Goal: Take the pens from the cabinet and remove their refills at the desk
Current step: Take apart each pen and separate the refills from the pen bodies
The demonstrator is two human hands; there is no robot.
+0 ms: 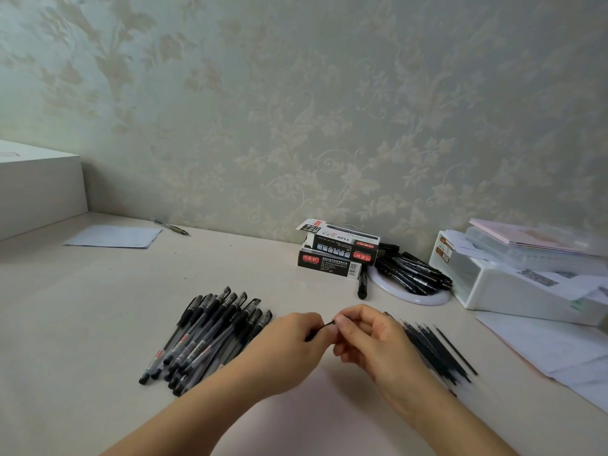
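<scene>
Surroundings: 2 stacked pen boxes [335, 255] at the wall; loose black pens [411, 271] on a white ring [411, 299]; white container [513, 284]; papers [113, 236].
Desk [82, 307]: capped pens [210, 337] heaped left of the hands, bare refills [434, 350] partly hidden behind the right hand [371, 340].
Fingers: left hand [292, 343] and right hand both pinch 1 thin dark refill [320, 329] between them, above the desk.

The thin black part [324, 327] pinched between the fingertips of the left hand [289, 345] and right hand [368, 340] is mostly covered by the fingers; it is possibly a refill tip. Right of the fingers, the refills [437, 352] are partly hidden behind the right hand. Farther right, the storage box [513, 287] is blurred and cut off by the frame edge.
</scene>
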